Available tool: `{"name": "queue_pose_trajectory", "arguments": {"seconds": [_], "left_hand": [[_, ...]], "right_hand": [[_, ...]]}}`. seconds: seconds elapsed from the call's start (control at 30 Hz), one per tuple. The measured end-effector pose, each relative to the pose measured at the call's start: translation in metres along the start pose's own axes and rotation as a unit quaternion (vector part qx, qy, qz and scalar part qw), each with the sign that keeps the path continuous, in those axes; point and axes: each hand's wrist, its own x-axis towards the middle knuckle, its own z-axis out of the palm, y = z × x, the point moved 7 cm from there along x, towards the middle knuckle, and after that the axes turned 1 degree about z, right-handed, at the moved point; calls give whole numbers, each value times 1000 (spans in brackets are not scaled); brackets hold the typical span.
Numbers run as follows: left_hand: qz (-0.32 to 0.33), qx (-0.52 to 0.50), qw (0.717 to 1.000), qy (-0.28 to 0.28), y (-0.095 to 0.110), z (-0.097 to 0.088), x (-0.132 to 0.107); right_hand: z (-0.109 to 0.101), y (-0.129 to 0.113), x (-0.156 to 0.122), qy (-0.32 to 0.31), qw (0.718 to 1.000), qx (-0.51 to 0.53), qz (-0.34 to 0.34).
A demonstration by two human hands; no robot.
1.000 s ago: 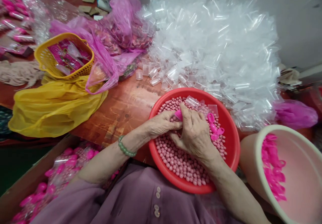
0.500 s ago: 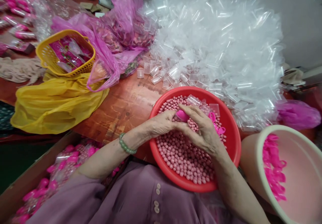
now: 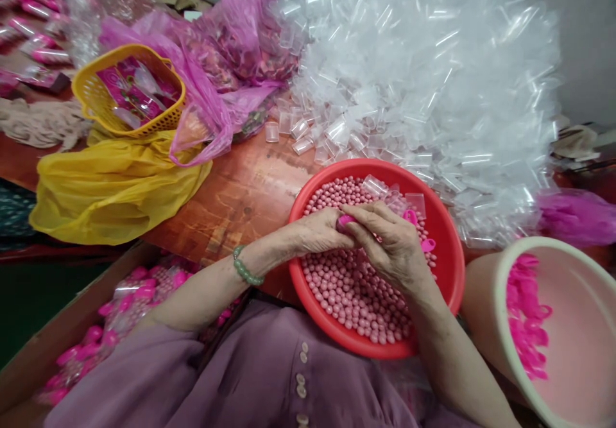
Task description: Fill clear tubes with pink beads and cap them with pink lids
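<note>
The working item is a pink cap (image 3: 345,221), located over the far left part of the red basin (image 3: 455,267) and between the two hands. Left hand (image 3: 323,230): curled closed, with the pink cap showing at its thumb side; whatever sits deeper in the grasp is hidden from where I stand. Right hand (image 3: 389,239): partly closed, thumb and fingers brought together on the cap from the right, palm hollow.

Handling, by judgement: the cap looks like thin moulded plastic, so treat it as very light, fairly stiff and unlikely to break. Its smooth, rounded face may slip under dry fingertips. Take hold at the sides, thumb opposite forefinger, and avoid bearing on the dome alone.

Below the hands, pink beads (image 3: 359,312) fill much of the basin; these should roll freely, so a dropped cap would probably land softly among them. Clear tubes (image 3: 374,186) lie at the basin's far side. They look rigid, thin-walled and slick; grip them around the barrel with light pressure, since hard squeezing could crack the wall. More tubes are heaped on the surface (image 3: 250,190) beyond.
</note>
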Motion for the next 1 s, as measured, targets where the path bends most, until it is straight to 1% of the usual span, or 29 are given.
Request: {"name": "queue_pose_trajectory", "arguments": {"seconds": [0.07,0.2,0.3,0.33,0.4,0.5,0.57,0.63,0.73,0.8,0.93,1.0], "left_hand": [[-12,-32,999,-10,-3,2,0],[-31,-110,993,-3,-3,3,-1],[-38,-178,983,7,-1,1,0],[-43,-193,980,6,0,1,0],[-50,-212,976,-8,1,3,-1],[-47,-225,972,-49,9,8,-3],[-37,-240,969,-53,16,9,-6],[-46,-253,965,-48,21,9,-7],[-79,-262,962,-22,19,12,-4],[-82,-268,960,20,14,14,3],[-28,-289,947,139,6,11,16],[-11,-279,942,185,4,10,18]], "right_hand": [[1,-1,0,-13,1000,-9,-8],[6,-2,-2,-44,998,-31,-24],[15,-4,-5,-67,994,-83,-34],[17,-4,-7,-58,991,-111,-39],[17,-6,-9,-15,986,-159,-54],[11,-8,-12,53,979,-179,-82],[7,-8,-12,67,979,-171,-88],[5,-7,-12,59,978,-177,-99],[7,-5,-13,37,968,-213,-130],[9,-2,-15,33,959,-242,-144],[12,1,-16,43,942,-292,-157],[12,-1,-16,52,934,-312,-165]]}}
